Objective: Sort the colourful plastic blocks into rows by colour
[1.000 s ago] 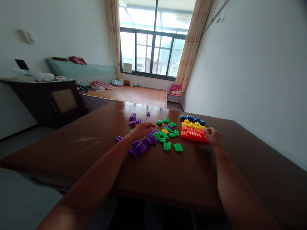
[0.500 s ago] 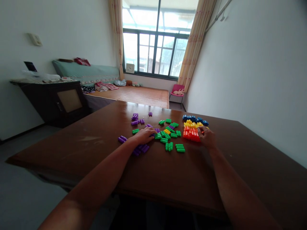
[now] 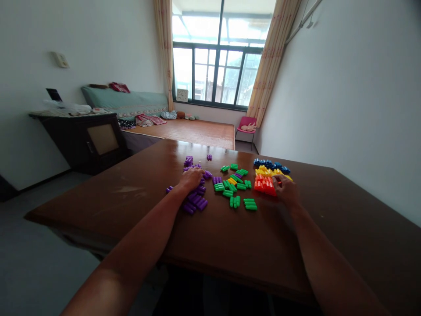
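My left hand (image 3: 192, 179) reaches over the purple blocks (image 3: 196, 201), its fingers bent and close together. Its fingertips are beside a purple piece (image 3: 208, 174); whatever is under the palm is hidden. My right hand (image 3: 286, 188) rests at the right end of the orange blocks (image 3: 263, 185), fingers curled in against them. Whether a piece is between its thumb and fingers cannot be made out. Behind the orange group are yellow blocks (image 3: 263, 170), then dark blue blocks (image 3: 269, 163). Green blocks (image 3: 232, 187) lie scattered between my hands, with a yellow piece (image 3: 232, 181) among them.
The blocks lie on a glossy brown table (image 3: 131, 197). One small purple piece (image 3: 209, 157) sits apart near the far edge. Beyond stand a bed (image 3: 197, 131), a dark cabinet (image 3: 98, 136) and a pink chair (image 3: 246, 123).
My left hand has moved left, off the purple and green pieces in the middle and over the purple group. My right hand stays by the orange blocks. The view has shifted slightly.
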Action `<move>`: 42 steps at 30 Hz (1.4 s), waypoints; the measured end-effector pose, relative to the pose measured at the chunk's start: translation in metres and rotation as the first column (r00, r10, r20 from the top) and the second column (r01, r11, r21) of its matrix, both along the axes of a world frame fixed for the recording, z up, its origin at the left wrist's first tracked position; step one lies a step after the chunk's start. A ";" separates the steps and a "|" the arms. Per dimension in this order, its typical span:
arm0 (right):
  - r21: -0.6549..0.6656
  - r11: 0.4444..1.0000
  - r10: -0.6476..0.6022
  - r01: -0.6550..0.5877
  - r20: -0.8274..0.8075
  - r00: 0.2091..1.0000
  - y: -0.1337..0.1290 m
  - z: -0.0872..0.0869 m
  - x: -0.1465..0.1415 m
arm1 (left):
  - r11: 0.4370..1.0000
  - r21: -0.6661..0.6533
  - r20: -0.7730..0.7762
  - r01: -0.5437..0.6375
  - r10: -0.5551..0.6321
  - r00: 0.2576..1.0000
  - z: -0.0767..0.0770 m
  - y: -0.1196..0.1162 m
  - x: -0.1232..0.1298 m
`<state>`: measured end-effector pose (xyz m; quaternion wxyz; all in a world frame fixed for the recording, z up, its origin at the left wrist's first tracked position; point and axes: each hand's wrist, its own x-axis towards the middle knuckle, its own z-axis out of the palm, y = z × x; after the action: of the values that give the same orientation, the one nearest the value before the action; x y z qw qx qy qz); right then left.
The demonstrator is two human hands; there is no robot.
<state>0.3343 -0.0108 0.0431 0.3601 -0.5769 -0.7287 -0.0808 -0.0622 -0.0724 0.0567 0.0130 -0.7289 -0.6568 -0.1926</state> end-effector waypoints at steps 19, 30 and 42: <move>-0.013 0.993 0.116 -0.116 0.026 0.993 -0.002 -0.006 -0.012 | 0.999 0.013 0.250 0.047 -0.049 0.967 -0.001 0.011 -0.011; -0.142 0.801 0.556 -0.581 -0.179 0.811 -0.045 0.005 -0.086 | 0.873 0.089 0.758 0.480 -0.371 0.536 0.001 -0.004 0.047; -0.027 0.736 0.636 -0.677 -0.318 0.704 -0.056 0.007 -0.109 | 0.803 0.138 0.725 0.579 -0.481 0.494 0.007 -0.016 0.066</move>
<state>0.2249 -0.0671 0.0504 0.4252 -0.3084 -0.8296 0.1895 0.0039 -0.0883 0.0635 -0.3548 -0.7543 -0.3591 -0.4197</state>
